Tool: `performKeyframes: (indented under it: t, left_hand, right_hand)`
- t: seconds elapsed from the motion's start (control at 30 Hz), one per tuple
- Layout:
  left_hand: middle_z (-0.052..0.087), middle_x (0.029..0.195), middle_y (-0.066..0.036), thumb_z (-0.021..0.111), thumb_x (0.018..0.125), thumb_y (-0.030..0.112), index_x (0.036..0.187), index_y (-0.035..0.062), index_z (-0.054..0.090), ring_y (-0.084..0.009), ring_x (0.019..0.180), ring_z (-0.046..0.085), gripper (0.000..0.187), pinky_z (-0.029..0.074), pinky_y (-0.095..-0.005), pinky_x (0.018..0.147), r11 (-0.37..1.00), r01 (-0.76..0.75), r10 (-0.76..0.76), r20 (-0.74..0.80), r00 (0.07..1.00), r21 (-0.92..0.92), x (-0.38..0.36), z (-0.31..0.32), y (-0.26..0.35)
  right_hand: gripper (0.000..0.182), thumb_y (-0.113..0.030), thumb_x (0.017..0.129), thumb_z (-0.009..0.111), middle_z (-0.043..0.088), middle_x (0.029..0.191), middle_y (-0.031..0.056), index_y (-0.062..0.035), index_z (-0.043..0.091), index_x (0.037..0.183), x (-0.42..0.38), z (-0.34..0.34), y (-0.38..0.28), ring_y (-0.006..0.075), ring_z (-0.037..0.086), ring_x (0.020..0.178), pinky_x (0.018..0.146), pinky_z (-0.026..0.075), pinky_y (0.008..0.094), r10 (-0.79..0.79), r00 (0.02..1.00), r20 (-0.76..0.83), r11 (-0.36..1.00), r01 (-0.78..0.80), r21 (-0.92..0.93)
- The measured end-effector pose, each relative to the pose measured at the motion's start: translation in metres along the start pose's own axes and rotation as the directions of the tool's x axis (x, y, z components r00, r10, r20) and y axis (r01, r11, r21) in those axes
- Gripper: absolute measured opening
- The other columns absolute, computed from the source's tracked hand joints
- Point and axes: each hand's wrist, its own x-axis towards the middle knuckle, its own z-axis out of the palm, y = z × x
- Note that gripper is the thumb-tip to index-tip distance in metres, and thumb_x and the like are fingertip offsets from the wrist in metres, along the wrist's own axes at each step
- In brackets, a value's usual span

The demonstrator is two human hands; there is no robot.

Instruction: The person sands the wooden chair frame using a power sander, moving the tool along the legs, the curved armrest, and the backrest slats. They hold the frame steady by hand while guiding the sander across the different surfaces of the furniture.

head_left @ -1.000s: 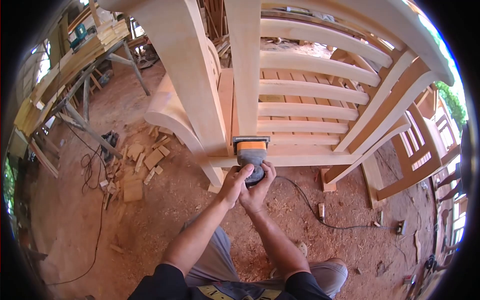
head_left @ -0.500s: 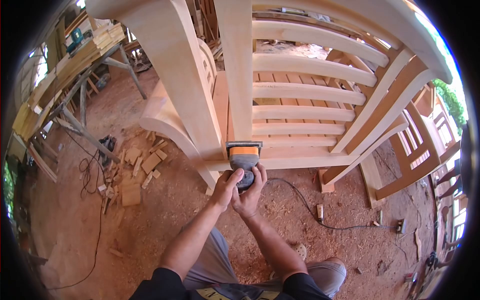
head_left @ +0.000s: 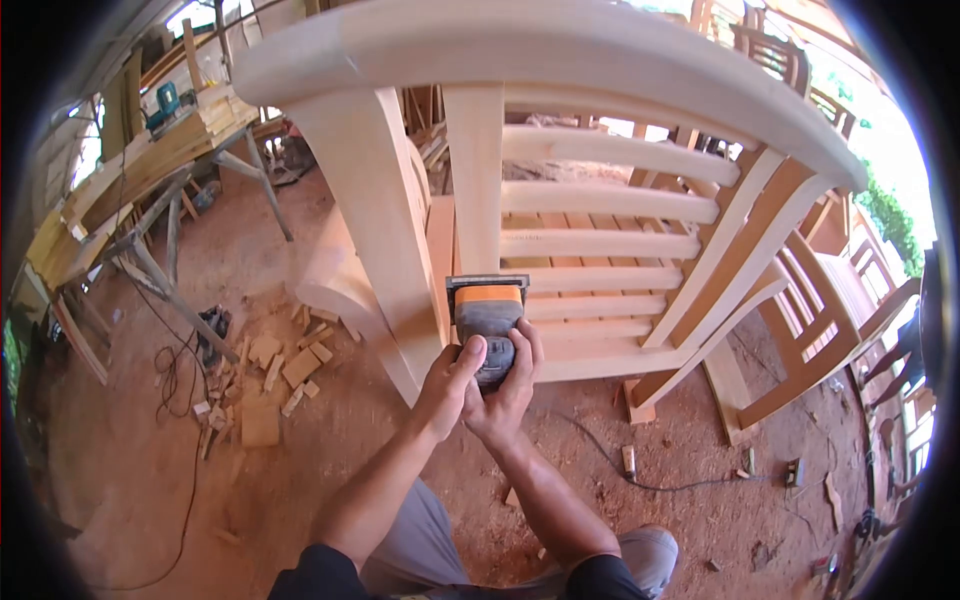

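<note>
A power sander with an orange band and grey body (head_left: 489, 318) is held in both hands, its flat pad against the wide upright slat (head_left: 474, 190) of a pale wooden bench frame. My left hand (head_left: 449, 387) wraps the sander's rear body from the left, thumb on top. From the right, my right hand (head_left: 508, 385) grips the same body with curled fingers. The curved top rail (head_left: 540, 50) arches over the slats, and horizontal slats (head_left: 610, 203) lie to the right of the sander.
Wood offcuts (head_left: 262, 415) lie on the dirt floor at the left. A workbench with planks (head_left: 165, 160) and a teal tool (head_left: 163, 104) stands at the upper left. A cord (head_left: 680, 487) crosses the floor at the right, near another wooden chair (head_left: 800, 340).
The view has shifted, so the top rail now shows and the bench frame sits lower. The sander, still in both hands, is now higher up along the wide slat relative to the bottom rail.
</note>
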Motion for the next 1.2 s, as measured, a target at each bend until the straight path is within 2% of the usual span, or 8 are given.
performKeyframes:
  t: [0.13,0.33,0.43,0.77,1.07,1.2]
  left_hand:
    - [0.068,0.109,-0.012,0.065,0.103,0.054,0.121,-0.009,0.06,-0.0145,0.097,0.066,0.066,0.053,-0.0272,0.085,0.998,-0.068,0.068,-0.002,0.998,0.016,0.003,0.014,0.052]
    - [0.073,0.102,-0.008,0.059,0.104,0.059,0.114,-0.0044,0.07,-0.0124,0.093,0.068,0.066,0.053,-0.0271,0.086,0.978,-0.203,0.207,0.15,0.967,-0.04,0.01,0.032,0.133]
    - [0.074,0.103,-0.008,0.058,0.104,0.061,0.113,-0.0033,0.072,-0.0129,0.094,0.068,0.066,0.053,-0.0272,0.085,0.97,-0.244,0.244,0.137,0.96,-0.02,0.012,0.038,0.157]
    - [0.072,0.103,-0.009,0.061,0.103,0.059,0.115,-0.0054,0.069,-0.0131,0.093,0.068,0.065,0.053,-0.028,0.083,0.936,-0.351,0.348,0.17,0.922,-0.013,0.018,0.046,0.19]
    - [0.071,0.108,-0.011,0.061,0.103,0.058,0.121,-0.0073,0.066,-0.0142,0.097,0.068,0.068,0.054,-0.0282,0.086,0.893,-0.45,0.446,0.201,0.872,-0.025,0.013,0.052,0.206]
    - [0.072,0.108,-0.011,0.061,0.103,0.06,0.121,-0.0072,0.067,-0.0145,0.097,0.068,0.07,0.054,-0.0282,0.086,0.908,-0.419,0.409,0.184,0.894,0.021,0.018,0.045,0.199]
  right_hand:
    - [0.082,-0.02,0.084,0.081,0.043,0.151,0.0335,0.0028,0.038,0.15,0.05,0.003,-0.029,0.0503,0.05,0.137,0.112,0.045,0.0531,-0.077,0.996,-0.054,0.997,0.077,-0.004]
    - [0.081,-0.021,0.085,0.081,0.045,0.151,0.0345,0.006,0.039,0.149,0.118,0.004,-0.067,0.0506,0.052,0.136,0.11,0.048,0.0516,-0.213,0.975,-0.067,0.977,0.213,-0.018]
    - [0.082,-0.023,0.086,0.08,0.043,0.152,0.0344,0.0065,0.038,0.149,0.141,0.003,-0.079,0.0508,0.052,0.136,0.109,0.05,0.0508,-0.267,0.961,-0.07,0.964,0.267,-0.011]
    - [0.083,-0.018,0.083,0.082,0.045,0.152,0.0342,0.0055,0.038,0.149,0.178,0.005,-0.099,0.0496,0.053,0.136,0.105,0.052,0.0502,-0.35,0.926,-0.139,0.936,0.352,-0.015]
    - [0.084,-0.022,0.085,0.082,0.042,0.152,0.0338,0.003,0.036,0.15,0.189,0.008,-0.1,0.0508,0.053,0.134,0.105,0.052,0.0527,-0.419,0.893,-0.163,0.905,0.425,0.001]
    - [0.082,-0.021,0.084,0.082,0.043,0.152,0.034,0.0039,0.038,0.149,0.189,0.007,-0.098,0.0507,0.054,0.134,0.105,0.052,0.0526,-0.415,0.898,-0.149,0.907,0.42,0.004]
